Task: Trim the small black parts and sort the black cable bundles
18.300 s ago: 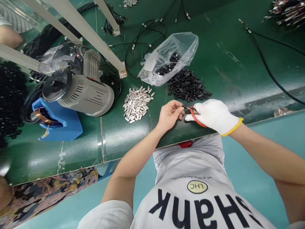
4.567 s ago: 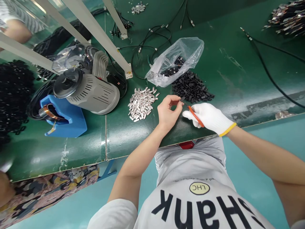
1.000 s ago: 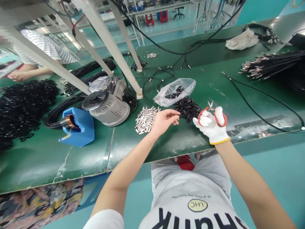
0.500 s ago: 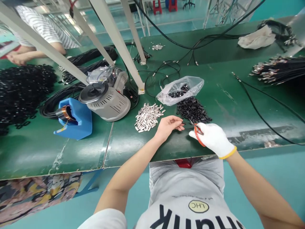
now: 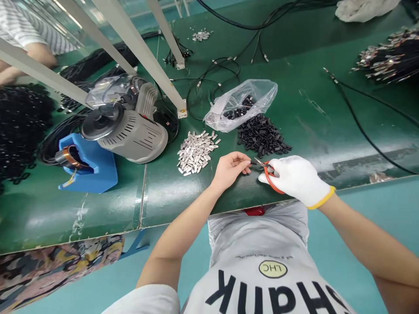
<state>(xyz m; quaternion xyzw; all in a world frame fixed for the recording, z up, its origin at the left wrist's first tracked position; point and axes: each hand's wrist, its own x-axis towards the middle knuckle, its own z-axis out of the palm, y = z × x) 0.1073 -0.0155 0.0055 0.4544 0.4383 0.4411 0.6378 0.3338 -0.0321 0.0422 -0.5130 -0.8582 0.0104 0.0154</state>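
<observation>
My bare left hand (image 5: pixel 231 169) pinches a small black plastic piece (image 5: pixel 254 162) between thumb and fingertips. In a white glove with a yellow cuff, my right hand (image 5: pixel 293 178) grips red-handled scissors (image 5: pixel 271 179). The scissor blades are spread and reach to the black piece; whether they touch it I cannot tell. Just behind both hands lies a heap of small black pieces (image 5: pixel 263 134), spilling from a clear plastic bag (image 5: pixel 265 93). Left of it is a pile of small silvery metal parts (image 5: pixel 197 152).
A grey machine (image 5: pixel 135 135) and a blue tape dispenser (image 5: pixel 101 170) stand at left beside white metal posts (image 5: pixel 140 48). Black cables (image 5: pixel 355 120) and a bundle of cable ends (image 5: pixel 389 59) lie at right. Across the bench, another person's arm (image 5: pixel 39 54) rests near black coils.
My right hand has brought the scissors to the black piece in my left hand, and the blades now show spread. The camera view has tilted down and shifted.
</observation>
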